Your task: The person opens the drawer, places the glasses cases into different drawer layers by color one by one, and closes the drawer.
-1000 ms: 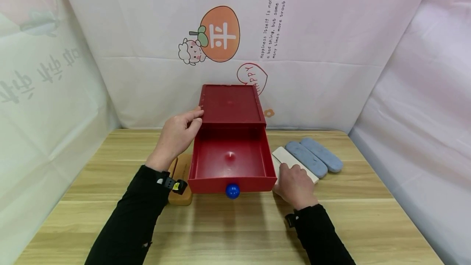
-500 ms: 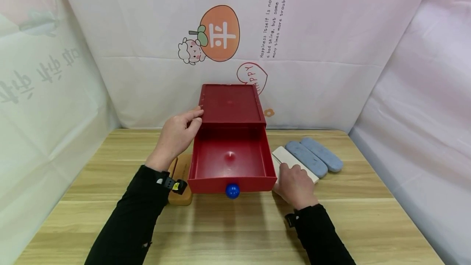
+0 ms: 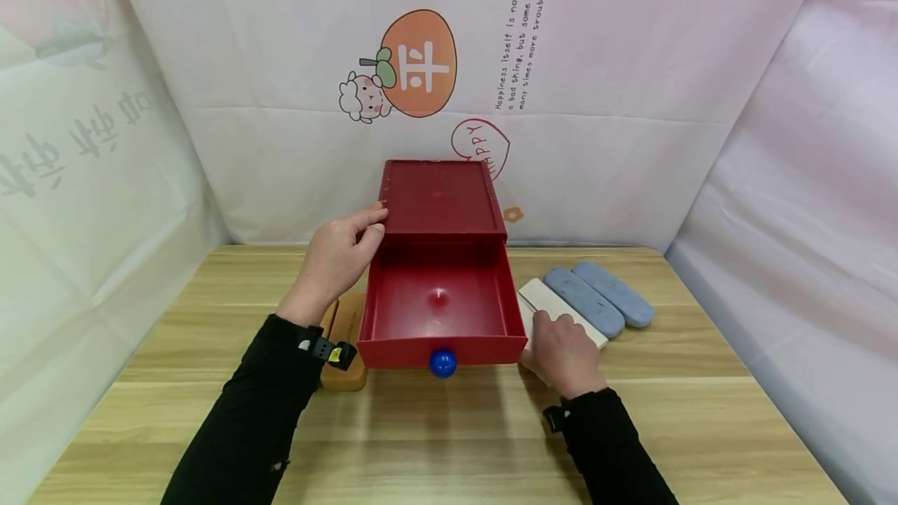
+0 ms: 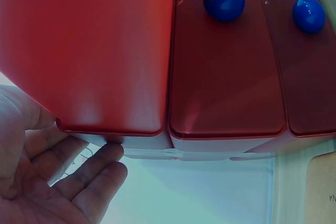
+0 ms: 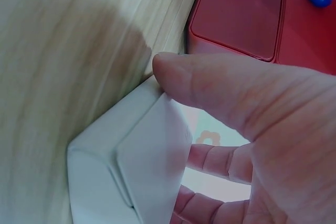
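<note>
A red drawer cabinet (image 3: 442, 197) stands mid-table with its top drawer (image 3: 438, 326) pulled out and nothing lying in it. Blue ball knobs sit on the drawer fronts, including one knob (image 4: 224, 1) on a closed lower drawer. My left hand (image 3: 338, 256) rests against the cabinet's left side near the top, fingers fairly straight. To the right of the cabinet, my right hand (image 3: 563, 353) grips a white glasses case (image 5: 152, 150) with a folded, angular shape. The thumb is on one side and fingers on the other. That case lies on the table, partly covered by the hand.
Two blue oblong cases (image 3: 584, 302) lie side by side just beyond the white one. Left of the cabinet, tan-brown cases (image 3: 346, 369) are partly hidden under the left wrist. Printed white cloth (image 3: 596, 170) hangs behind the wooden table (image 3: 449, 443) and at both sides.
</note>
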Tool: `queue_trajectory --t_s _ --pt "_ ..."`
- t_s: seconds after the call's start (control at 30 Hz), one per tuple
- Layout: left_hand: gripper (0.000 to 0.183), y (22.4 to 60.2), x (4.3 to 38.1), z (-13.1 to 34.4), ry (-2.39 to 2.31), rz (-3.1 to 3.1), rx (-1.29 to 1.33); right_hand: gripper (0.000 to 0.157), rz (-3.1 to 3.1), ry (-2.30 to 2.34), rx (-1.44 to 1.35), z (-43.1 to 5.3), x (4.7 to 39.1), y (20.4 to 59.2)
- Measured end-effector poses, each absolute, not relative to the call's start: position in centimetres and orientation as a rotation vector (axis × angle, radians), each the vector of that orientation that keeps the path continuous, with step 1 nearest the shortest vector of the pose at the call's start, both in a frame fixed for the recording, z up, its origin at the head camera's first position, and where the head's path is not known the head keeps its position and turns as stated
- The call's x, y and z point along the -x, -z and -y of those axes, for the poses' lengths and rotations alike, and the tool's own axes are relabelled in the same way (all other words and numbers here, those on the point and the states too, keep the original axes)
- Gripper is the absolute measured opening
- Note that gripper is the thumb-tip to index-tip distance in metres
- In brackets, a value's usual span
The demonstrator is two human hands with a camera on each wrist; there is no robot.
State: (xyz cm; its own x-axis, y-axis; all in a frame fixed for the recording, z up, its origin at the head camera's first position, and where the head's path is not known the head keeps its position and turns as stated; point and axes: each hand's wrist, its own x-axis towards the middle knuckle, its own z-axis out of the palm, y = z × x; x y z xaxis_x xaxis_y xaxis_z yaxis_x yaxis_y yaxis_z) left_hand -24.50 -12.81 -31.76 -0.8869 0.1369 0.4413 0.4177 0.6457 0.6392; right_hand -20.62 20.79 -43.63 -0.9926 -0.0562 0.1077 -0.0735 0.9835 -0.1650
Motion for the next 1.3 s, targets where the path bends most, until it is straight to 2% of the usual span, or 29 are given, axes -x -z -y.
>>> queue_trajectory --t_s 0.73,1.3 --pt "0.044 31.69 24.41 12.74 1.096 2.518 0.437 0.052 3.07 -0.271 -0.091 -20.76 20.62 43.5" --pt "0.044 31.75 24.43 12.75 1.097 2.514 0.442 0.046 3.111 -0.306 -0.074 -20.61 20.47 43.37"
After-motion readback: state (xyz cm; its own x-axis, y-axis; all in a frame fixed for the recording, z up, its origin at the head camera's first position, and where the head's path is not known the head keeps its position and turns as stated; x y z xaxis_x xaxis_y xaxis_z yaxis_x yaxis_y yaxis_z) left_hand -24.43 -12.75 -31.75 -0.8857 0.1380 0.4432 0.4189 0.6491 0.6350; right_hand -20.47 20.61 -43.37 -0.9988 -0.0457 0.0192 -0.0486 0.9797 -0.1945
